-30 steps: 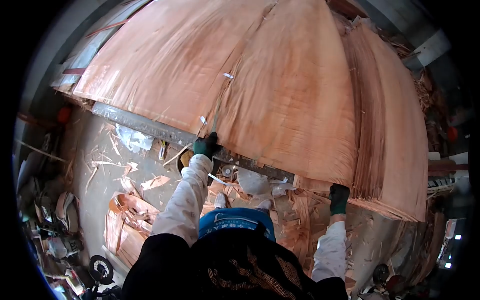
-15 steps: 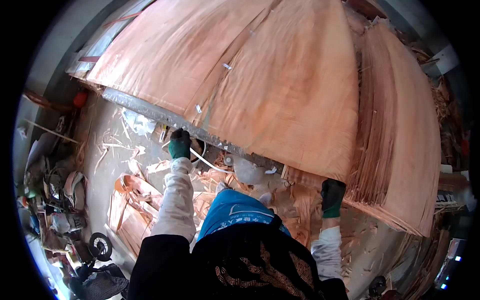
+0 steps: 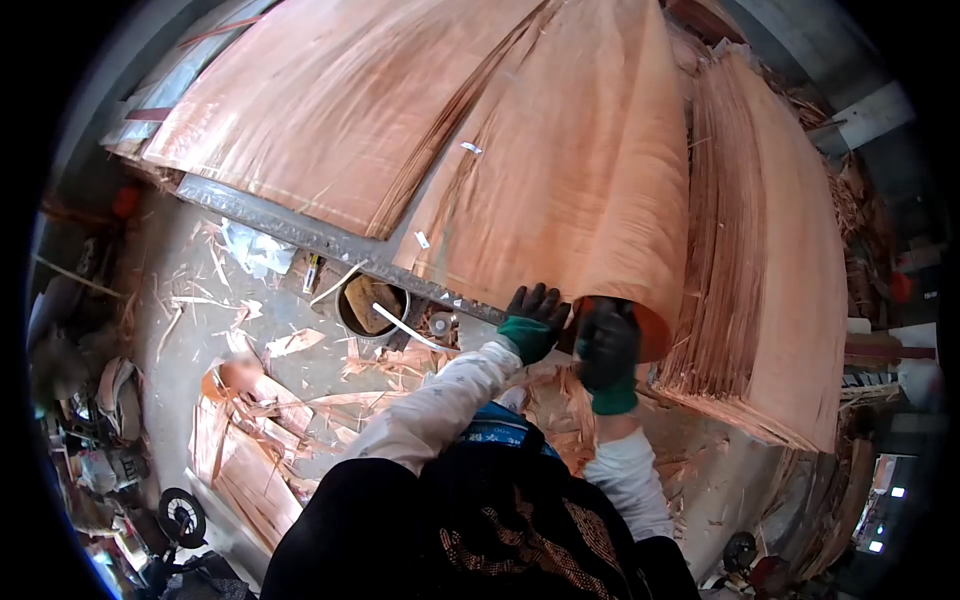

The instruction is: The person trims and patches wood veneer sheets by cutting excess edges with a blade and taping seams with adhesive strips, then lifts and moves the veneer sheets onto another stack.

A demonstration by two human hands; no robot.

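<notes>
A wide sheet of thin wood veneer (image 3: 540, 210) lies on the table, its right side lifted and curled into a loose roll. My left hand (image 3: 535, 322), in a dark glove with a green cuff, rests on the sheet's near edge with fingers spread. Close to its right, my right hand (image 3: 608, 350), gloved alike, has its fingers closed at the curled edge and is slightly blurred. Another veneer sheet (image 3: 320, 110) lies to the left, with a dark gap between the two. Small white tape pieces (image 3: 421, 240) stick to the near sheet.
A tall stack of veneer (image 3: 740, 260) stands at the right. Below the table's metal edge (image 3: 270, 222) is a round bucket (image 3: 388, 318) holding a brown block. Veneer scraps (image 3: 245, 440) litter the floor at left, near a small wheel (image 3: 182, 517).
My left hand has moved right and spread onto the sheet. My right hand has moved left, folding the sheet's right edge into a curl. A gap has widened between the sheets.
</notes>
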